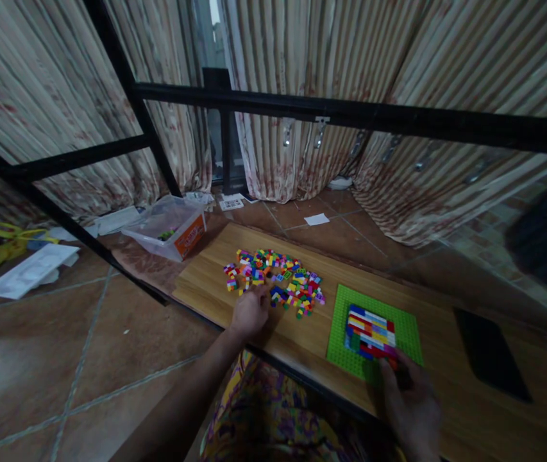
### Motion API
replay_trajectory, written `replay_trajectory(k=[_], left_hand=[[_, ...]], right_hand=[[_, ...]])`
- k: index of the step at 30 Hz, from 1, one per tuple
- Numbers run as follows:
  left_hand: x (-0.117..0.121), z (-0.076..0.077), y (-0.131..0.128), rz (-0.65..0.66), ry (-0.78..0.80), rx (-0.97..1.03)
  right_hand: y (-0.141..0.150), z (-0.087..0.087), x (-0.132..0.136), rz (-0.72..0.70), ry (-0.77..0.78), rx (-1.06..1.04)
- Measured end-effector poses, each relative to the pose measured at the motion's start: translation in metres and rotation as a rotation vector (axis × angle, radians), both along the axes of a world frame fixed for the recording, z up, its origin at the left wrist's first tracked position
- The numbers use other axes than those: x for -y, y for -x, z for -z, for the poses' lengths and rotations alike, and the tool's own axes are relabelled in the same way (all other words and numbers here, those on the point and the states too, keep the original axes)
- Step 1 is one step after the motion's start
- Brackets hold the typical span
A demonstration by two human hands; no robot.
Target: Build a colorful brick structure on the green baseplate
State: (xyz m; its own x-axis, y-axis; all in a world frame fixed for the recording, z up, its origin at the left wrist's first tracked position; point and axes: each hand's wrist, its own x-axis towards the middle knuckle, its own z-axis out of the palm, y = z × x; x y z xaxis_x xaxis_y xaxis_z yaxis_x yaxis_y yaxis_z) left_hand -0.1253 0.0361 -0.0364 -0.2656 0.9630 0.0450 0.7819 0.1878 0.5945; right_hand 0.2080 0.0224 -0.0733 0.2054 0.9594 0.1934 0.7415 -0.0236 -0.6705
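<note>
On the wooden board, a loose pile of small multicoloured toy bricks is spread out. At its near edge is my left hand, fingers curled down among the bricks; whatever is between them is hidden. To the right lies a green studded baseplate, bearing a low block of stacked bricks in rows of white, red, blue and yellow. My right hand is at the near right corner of that block, thumb and forefinger closed around a red brick.
A dark flat panel lies on the board at right. Beyond its far left stands a clear plastic tub with an orange label. A black metal frame crosses before striped curtains. White packaging rests on the tiled floor.
</note>
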Motion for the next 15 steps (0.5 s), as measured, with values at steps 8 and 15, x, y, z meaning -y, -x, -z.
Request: replay_trajectory(k=[8,15], left_hand=[[-0.021,-0.010,-0.003,0.112,0.090,-0.132],[-0.017,-0.012,0.000,0.044,0.053,-0.028]], right_hand=[[0.001,0.001,-0.001,-0.009,-0.038,-0.001],[0.003,-0.001,0.000,-0.011,-0.076,-0.014]])
